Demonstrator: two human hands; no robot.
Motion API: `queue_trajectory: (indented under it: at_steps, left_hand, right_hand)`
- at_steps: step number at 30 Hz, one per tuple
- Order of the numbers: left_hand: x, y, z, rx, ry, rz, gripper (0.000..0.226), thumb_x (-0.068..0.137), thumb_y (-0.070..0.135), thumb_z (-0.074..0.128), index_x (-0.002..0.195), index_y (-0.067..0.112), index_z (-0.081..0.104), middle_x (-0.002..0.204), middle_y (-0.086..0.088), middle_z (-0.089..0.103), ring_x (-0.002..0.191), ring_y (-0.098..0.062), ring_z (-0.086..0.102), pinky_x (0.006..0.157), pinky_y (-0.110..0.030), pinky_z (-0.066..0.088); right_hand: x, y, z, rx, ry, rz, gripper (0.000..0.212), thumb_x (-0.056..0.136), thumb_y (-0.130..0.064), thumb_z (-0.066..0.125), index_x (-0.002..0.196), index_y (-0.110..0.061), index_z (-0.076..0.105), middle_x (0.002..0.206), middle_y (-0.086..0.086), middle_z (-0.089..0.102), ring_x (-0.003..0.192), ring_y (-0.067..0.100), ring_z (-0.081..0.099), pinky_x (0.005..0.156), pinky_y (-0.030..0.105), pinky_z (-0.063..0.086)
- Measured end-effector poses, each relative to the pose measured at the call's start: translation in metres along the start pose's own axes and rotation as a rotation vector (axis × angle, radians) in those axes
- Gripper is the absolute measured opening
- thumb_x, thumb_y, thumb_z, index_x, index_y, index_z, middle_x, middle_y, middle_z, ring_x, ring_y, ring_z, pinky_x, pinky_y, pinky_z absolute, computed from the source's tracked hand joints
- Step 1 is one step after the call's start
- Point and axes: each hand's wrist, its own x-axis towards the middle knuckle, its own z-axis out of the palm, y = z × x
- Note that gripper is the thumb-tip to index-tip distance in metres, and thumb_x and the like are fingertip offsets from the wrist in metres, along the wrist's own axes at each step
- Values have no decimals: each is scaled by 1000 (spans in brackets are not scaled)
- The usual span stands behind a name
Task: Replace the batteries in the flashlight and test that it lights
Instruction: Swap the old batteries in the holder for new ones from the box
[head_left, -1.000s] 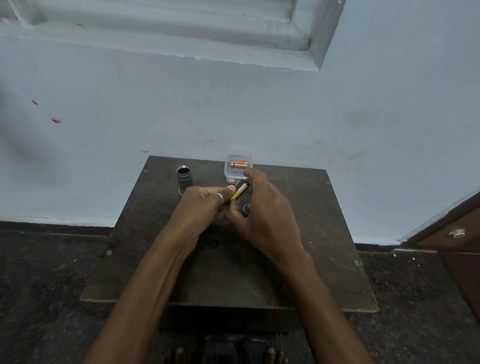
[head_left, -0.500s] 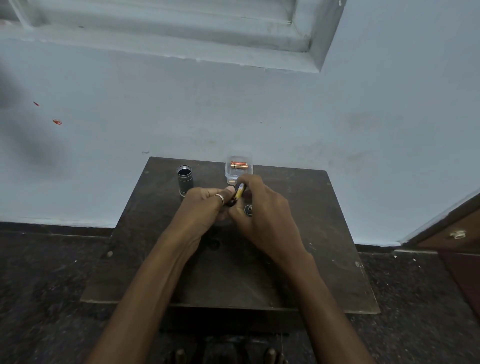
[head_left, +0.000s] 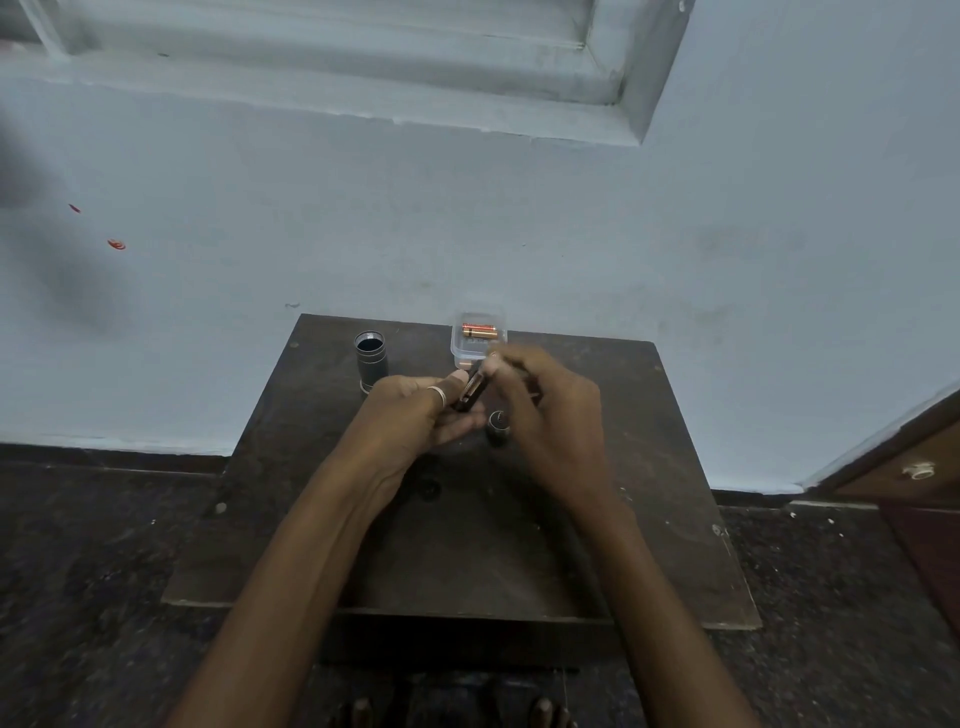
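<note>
Fingers (head_left: 462, 376) of the left hand (head_left: 415, 410) are clamped on a dark holder (head_left: 471, 391) above mid-surface; the right hand (head_left: 545, 410) pinches its top end. Behind them a clear box (head_left: 467, 356) holds an orange battery (head_left: 479, 330), partly hidden by the right fingertips. Left stands the flashlight body (head_left: 371, 361); a small cap (head_left: 497, 423) sits just beside the right hand on the surface (head_left: 467, 561).

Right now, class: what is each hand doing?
Left hand: closed, holding the battery holder.
Right hand: fingertips pinched at the holder's top; whether it grips anything cannot be told.
</note>
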Motion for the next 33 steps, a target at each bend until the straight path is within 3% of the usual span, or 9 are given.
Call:
queue_trajectory:
  at_steps: [4,7,10,12,19,25,29,32,33]
  left_hand:
    - [0,2,1,-69,4,-25,25,99,18,59,91,-2,71,83,-17,72,68,-14,74,61,-15,58]
    - [-1,3,1,-85,7,-34,25,99,16,58,90,-4,69,83,-18,72,68,-15,74,63,-16,59]
    - [-1,3,2,-99,12,-39,25,100,16,57,91,-5,68,84,-19,71,67,-14,74,63,-16,59]
    - [-2,3,3,-103,16,-40,25,101,15,56,91,-4,68,85,-19,71,66,-14,74,61,-16,58]
    - [-3,4,3,-96,15,-47,24,101,15,54,92,-3,67,88,-21,71,66,-14,74,60,-15,58]
    - [-5,5,4,-85,15,-46,25,102,14,52,89,-2,66,84,-20,71,63,-13,74,60,-16,58]
    - [-6,5,3,-66,2,-60,25,104,16,50,92,1,67,84,-17,73,67,-15,75,62,-20,60]
    - [-7,6,2,-25,-35,-71,30,105,20,46,95,5,70,81,-11,75,70,-16,76,61,-22,60]
    - [-7,6,2,-14,-49,-73,31,106,21,45,96,6,71,80,-9,76,71,-16,76,62,-23,60]
  right_hand:
    - [10,2,-6,422,171,470,23,102,-21,56,95,-3,68,79,4,75,75,18,76,61,29,59]
    - [11,14,-13,263,157,584,22,99,-25,60,89,-7,67,71,-1,74,72,14,76,74,32,59]
    - [5,24,-19,-197,27,504,11,94,-26,64,89,-16,67,77,-5,74,82,15,71,73,27,46]
    - [2,29,-19,-369,-65,471,14,93,-28,64,91,-14,67,86,1,73,86,23,66,68,27,39]
    - [-1,28,-15,-595,-182,439,20,93,-30,62,90,-11,68,89,8,69,88,30,61,66,29,33]
    - [-2,29,-9,-585,-233,394,26,91,-35,61,88,-13,73,85,7,73,87,30,65,69,32,47]
    - [-2,25,-11,-504,-122,359,34,93,-45,56,82,-18,72,76,-3,72,78,20,67,66,29,48]
    - [3,12,-15,-143,-162,330,19,91,-40,67,97,-23,74,85,-13,73,82,0,67,69,10,48]
    - [4,8,-14,-11,-240,347,27,88,-38,73,109,-22,71,96,-14,73,90,-5,67,75,6,48]
